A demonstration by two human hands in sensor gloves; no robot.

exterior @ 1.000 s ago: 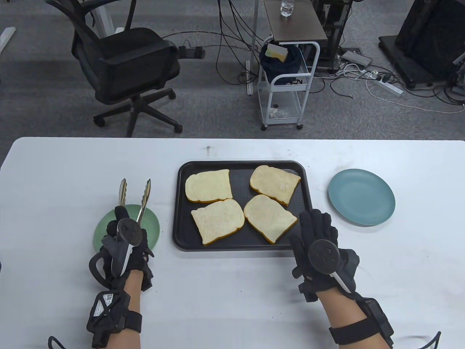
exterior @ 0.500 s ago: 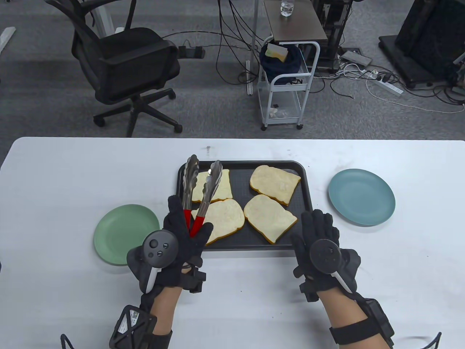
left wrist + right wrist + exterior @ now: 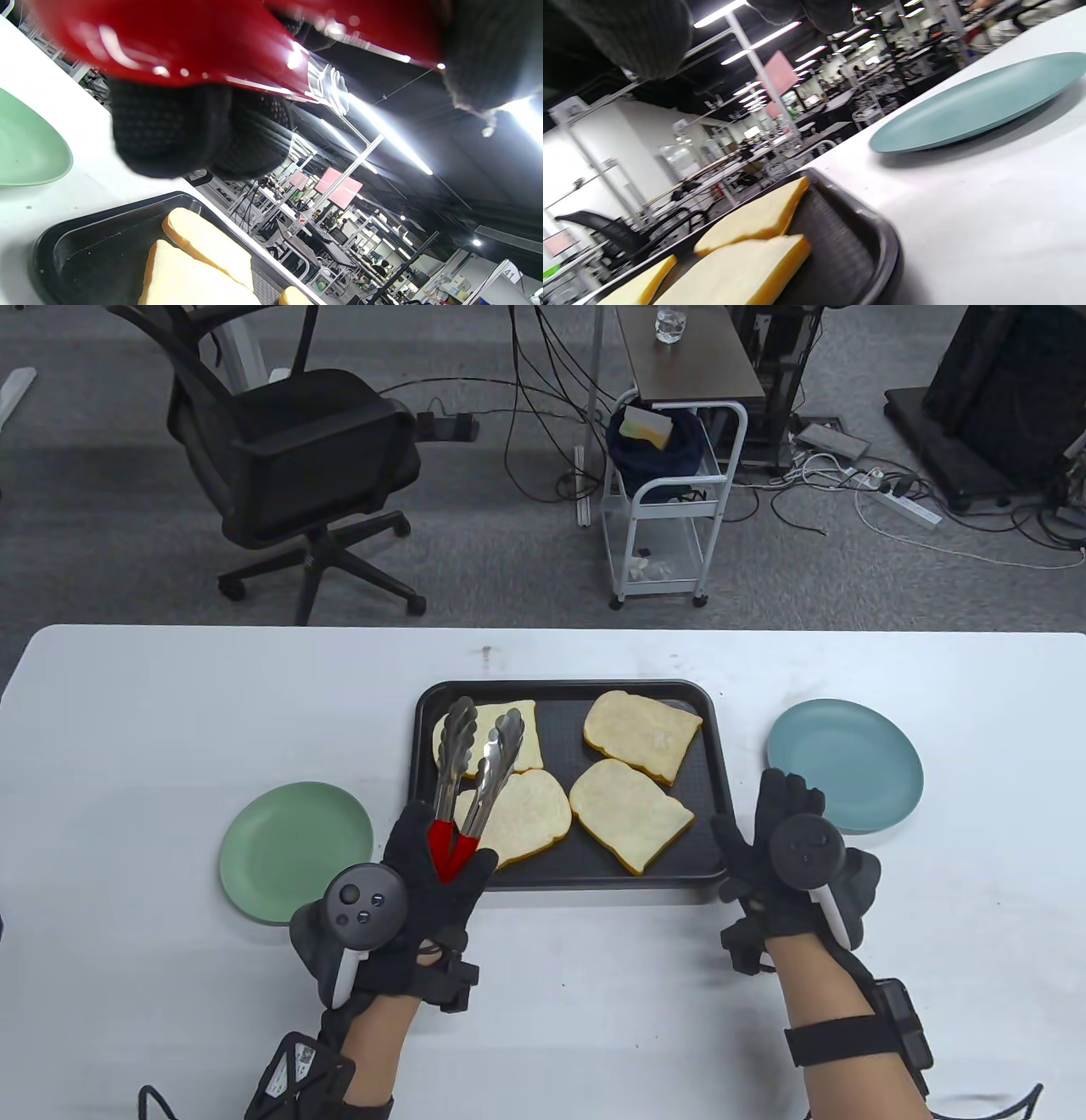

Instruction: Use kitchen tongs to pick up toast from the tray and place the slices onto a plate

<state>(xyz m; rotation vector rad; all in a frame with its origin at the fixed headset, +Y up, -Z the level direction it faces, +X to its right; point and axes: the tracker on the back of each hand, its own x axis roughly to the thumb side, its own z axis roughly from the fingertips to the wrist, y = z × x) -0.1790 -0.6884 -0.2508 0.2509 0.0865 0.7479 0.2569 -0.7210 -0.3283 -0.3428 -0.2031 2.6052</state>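
Four toast slices lie on the black tray (image 3: 562,714): far left (image 3: 528,740), near left (image 3: 533,814), far right (image 3: 640,734), near right (image 3: 629,814). My left hand (image 3: 448,850) grips the red handle of the metal tongs (image 3: 475,763). Their arms are spread, with the tips over the far left slice. In the left wrist view the red handle (image 3: 169,38) fills the top above my fingers (image 3: 169,127). My right hand (image 3: 774,824) is open, between the tray's near right corner and the blue plate (image 3: 848,763). It holds nothing.
A green plate (image 3: 293,848) sits left of the tray, beside my left hand. Behind the table stand an office chair (image 3: 288,458) and a small white cart (image 3: 670,500). The right wrist view shows the blue plate (image 3: 967,110) close beyond the tray corner (image 3: 865,237).
My left hand swung the tongs from over the green plate to the tray, and their tips now hang over the far left slice. My right hand shifted right toward the blue plate.
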